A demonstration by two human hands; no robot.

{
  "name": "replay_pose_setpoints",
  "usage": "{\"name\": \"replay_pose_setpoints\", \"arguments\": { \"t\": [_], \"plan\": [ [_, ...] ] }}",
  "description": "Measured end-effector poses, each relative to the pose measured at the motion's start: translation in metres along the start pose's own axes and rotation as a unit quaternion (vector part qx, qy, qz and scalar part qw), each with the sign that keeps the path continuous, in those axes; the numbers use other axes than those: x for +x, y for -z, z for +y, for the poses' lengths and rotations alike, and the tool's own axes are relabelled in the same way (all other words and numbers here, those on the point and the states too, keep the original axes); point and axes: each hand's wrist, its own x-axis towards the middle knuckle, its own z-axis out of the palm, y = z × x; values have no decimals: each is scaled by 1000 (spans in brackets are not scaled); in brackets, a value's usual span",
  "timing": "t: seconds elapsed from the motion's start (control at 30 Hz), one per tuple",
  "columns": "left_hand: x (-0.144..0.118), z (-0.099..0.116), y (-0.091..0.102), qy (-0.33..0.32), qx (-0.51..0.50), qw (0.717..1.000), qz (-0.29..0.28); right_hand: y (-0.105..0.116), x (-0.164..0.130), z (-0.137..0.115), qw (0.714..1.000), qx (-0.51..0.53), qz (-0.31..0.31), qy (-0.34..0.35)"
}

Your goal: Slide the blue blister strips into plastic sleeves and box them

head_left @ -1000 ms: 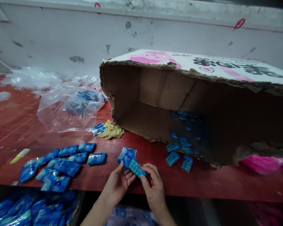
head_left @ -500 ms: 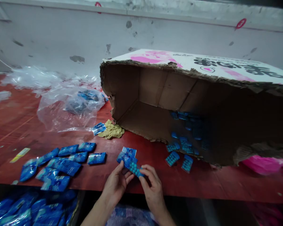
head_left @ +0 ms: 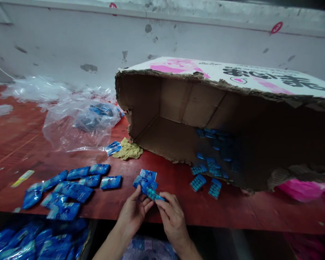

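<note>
Currently both hands pinching one blue blister strip (head_left: 154,195) at desk (head_left: 233,209) front edge, left hand (head_left: 134,213) on pouch end, right hand (head_left: 171,218) on strip, near torn box (head_left: 206,119) spilling more, finished pouches (head_left: 70,186) fanned left.

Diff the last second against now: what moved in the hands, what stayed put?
The teal blister card slid left and deeper into the blue pouch; less of it shows. The right hand followed, pushing it; the left hand keeps holding the pouch. Unchanged: cardboard box, loose cards, filled pouches, plastic bag.
</note>
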Motion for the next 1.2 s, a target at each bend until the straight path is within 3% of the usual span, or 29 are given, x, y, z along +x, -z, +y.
{"name": "replay_pose_setpoints", "arguments": {
  "t": [0.5, 0.7, 0.83, 1.0, 1.2],
  "plan": [
    [-4, 0, 0, -63, -31, 994, -82, 1, 3, -1, 1000, 5, 1, -12],
    [-6, 2, 0, -60, -10, 995, -74, 5, 6, -1, 1000, 23, -4, 9],
    [-5, -2, 0, -80, 22, 994, -72, -1, 4, 0, 994, 67, 33, -75],
    [-7, -9, -1, -82, 52, 993, -62, -17, -7, 4, 968, 127, 90, -196],
    [-7, -3, -3, -61, 75, 995, -34, -17, -9, -3, 981, 128, 45, -139]
  ]
}}
